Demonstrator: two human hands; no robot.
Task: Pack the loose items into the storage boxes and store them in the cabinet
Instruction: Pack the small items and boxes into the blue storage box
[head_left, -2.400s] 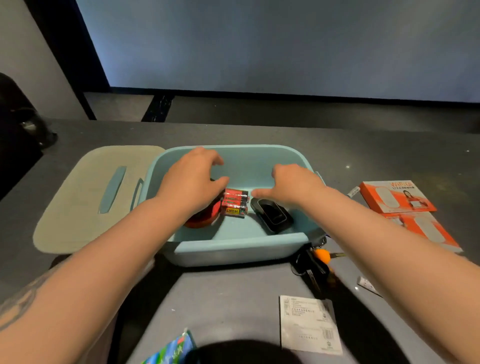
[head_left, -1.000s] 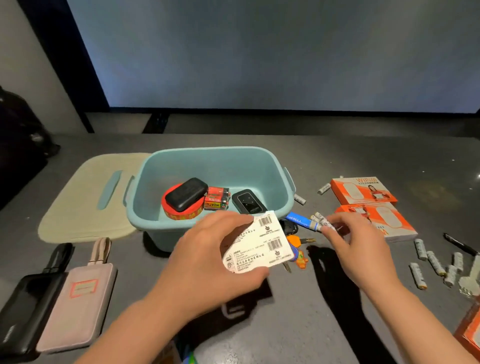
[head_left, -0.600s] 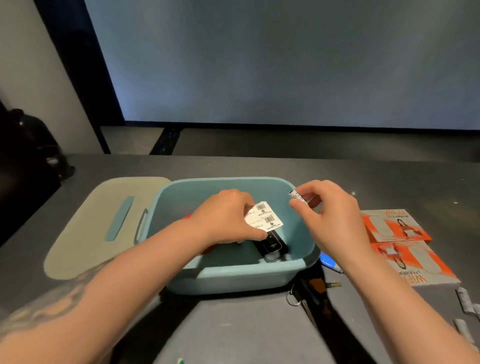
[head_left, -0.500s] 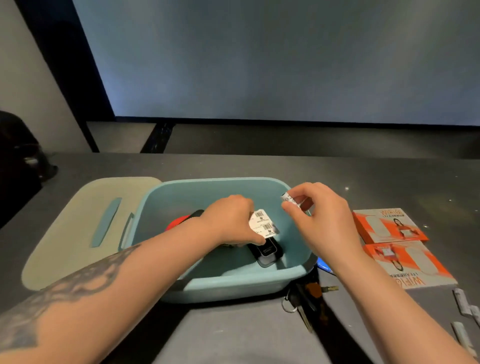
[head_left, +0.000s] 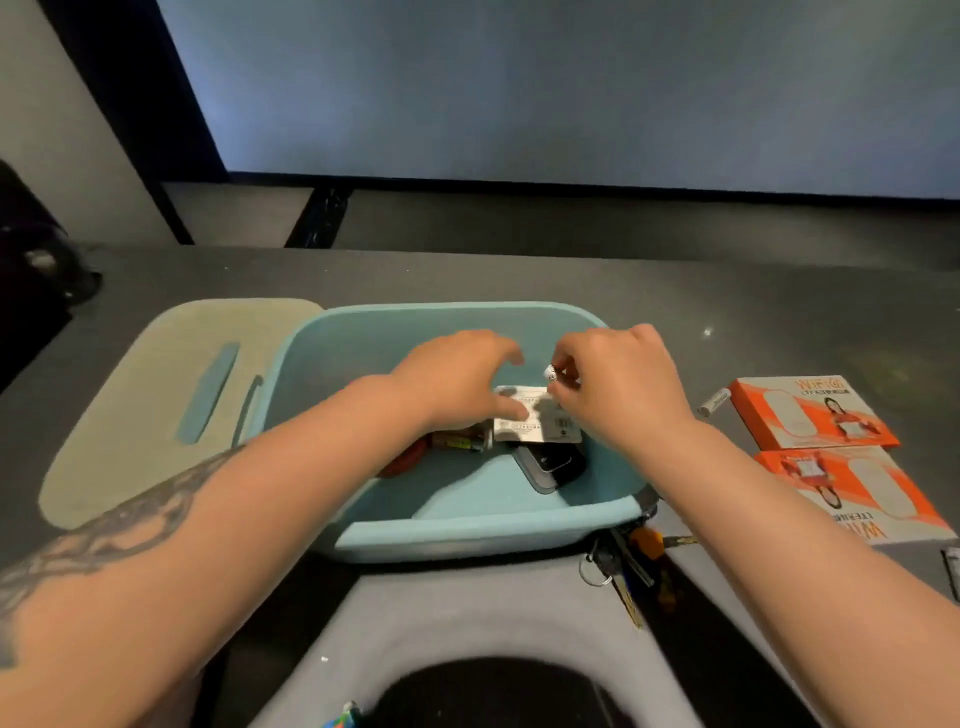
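A light blue storage box (head_left: 483, 535) stands open in the middle of the grey table. Both of my hands are over its inside. My left hand (head_left: 457, 379) has its fingers lifted and spread, with the thumb resting on a white barcode card (head_left: 540, 423). The card lies on a black device (head_left: 553, 465). My right hand (head_left: 623, 384) pinches small white batteries (head_left: 550, 373) just above the card. A red battery pack (head_left: 462, 441) and a red tape roll (head_left: 405, 462) lie partly hidden under my left forearm.
The box's pale lid (head_left: 156, 405) lies flat to the left. A bunch of keys (head_left: 628, 561) sits at the box's front right corner. Two orange boxes (head_left: 810, 415) (head_left: 857, 493) and a loose battery (head_left: 714, 402) lie to the right.
Both hands moved from the table into the box. My left hand lowered the white card onto the black device and lifted its fingers off it. My right hand still carries the batteries.
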